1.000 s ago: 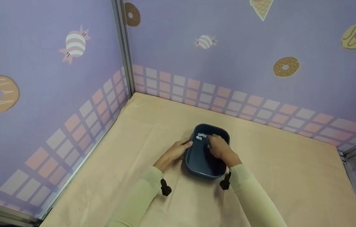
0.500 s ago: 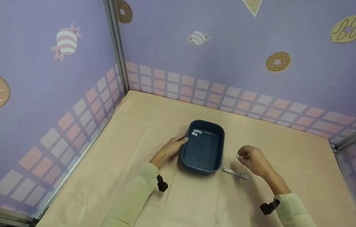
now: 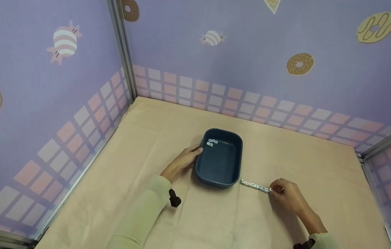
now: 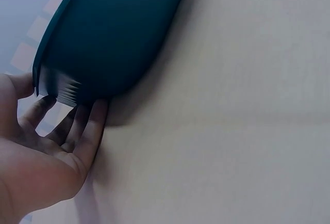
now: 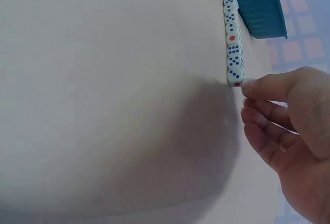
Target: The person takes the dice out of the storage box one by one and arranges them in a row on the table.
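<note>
My left hand point(image 3: 185, 157) grips a dark blue rectangular bin point(image 3: 219, 169) by its left side. In the left wrist view the thumb lies at the rim, the other fingers against the outer wall. Several white dice point(image 3: 210, 142) lie in the bin's far left corner. On the cloth, close to the bin's near right corner, a straight row of dice point(image 5: 233, 43) runs to the right. At the row's right end, my right hand point(image 3: 287, 193) has bent fingers, and its thumb tip is right beside the last die point(image 5: 235, 76), which is not between the fingertips.
A beige cloth point(image 3: 140, 148) with creases covers the tabletop. Purple walls point(image 3: 181, 34) printed with sweets and checks stand behind and at both sides, joined by a metal post point(image 3: 121, 45).
My right hand left the bin with a die, moved right and came down to the right end of the row. My left hand stays on the bin; the head view has shifted slightly.
</note>
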